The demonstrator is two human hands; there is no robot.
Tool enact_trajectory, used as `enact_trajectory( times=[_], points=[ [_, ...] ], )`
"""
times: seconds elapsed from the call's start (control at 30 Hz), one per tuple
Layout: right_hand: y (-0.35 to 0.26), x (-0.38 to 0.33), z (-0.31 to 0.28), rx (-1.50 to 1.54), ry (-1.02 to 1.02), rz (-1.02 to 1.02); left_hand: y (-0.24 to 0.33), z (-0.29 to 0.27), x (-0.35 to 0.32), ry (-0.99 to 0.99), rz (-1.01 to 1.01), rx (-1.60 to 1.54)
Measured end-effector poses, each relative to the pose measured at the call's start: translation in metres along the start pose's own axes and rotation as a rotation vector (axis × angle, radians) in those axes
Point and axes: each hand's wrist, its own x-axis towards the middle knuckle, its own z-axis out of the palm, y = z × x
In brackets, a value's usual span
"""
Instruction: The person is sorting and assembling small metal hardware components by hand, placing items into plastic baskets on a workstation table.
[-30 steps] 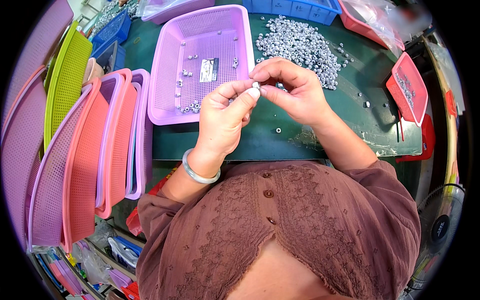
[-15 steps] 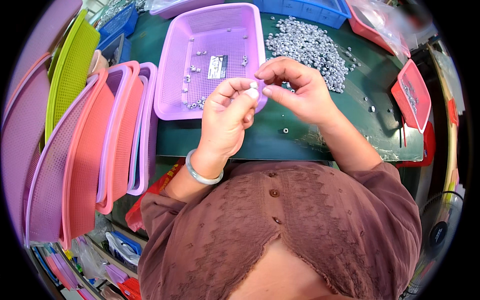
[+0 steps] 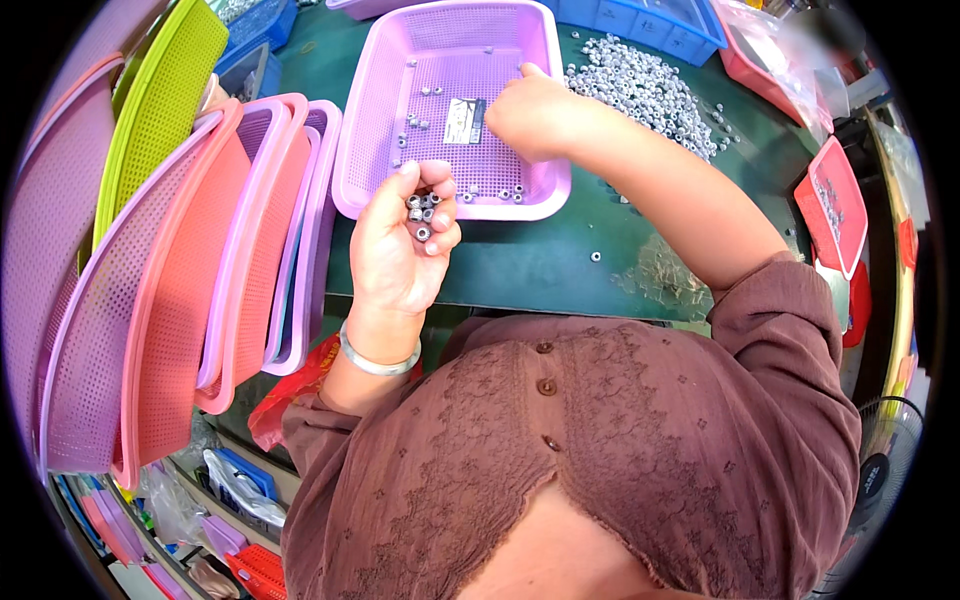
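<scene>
My left hand (image 3: 400, 235) is cupped palm up near the front rim of a purple basket (image 3: 350, 190). Its curled fingers hold several small grey metal nuts (image 3: 422, 213), their holes showing. Over the basket's right side my right hand (image 3: 532, 112) is closed, back toward me; its fingertips are mostly hidden, so I cannot make out what they hold. A few loose nuts lie scattered on the basket's mesh floor beside a black-and-white printed card (image 3: 465, 121).
A large heap of grey nuts (image 3: 640, 95) lies right of the basket on the green table (image 3: 520, 265). Stacked coloured baskets (image 3: 165, 300) crowd the left. Blue bins (image 3: 640, 25) stand behind, a small red tray (image 3: 838, 210) at right, and a fan (image 3: 880, 470) lower right.
My hands have come apart from their meeting point by the basket's front edge. The right moved forward over the basket; the left shifted left and turned, showing the nuts in its palm.
</scene>
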Motion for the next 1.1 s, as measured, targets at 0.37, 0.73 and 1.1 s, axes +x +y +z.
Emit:
enact_trajectory(
  times=[0.37,0.73,1.1],
  points=[
    [0.011,-0.017,-0.010,0.833,0.289,-0.222,0.004,0.004,0.004,0.008,-0.018,0.162],
    [-0.011,-0.059,-0.016,0.989,0.694,-0.287,-0.006,0.016,0.008,-0.023,-0.022,0.234],
    [-0.017,-0.066,-0.011,1.034,0.750,-0.248,-0.009,0.019,0.008,-0.030,-0.003,0.243]
  ],
)
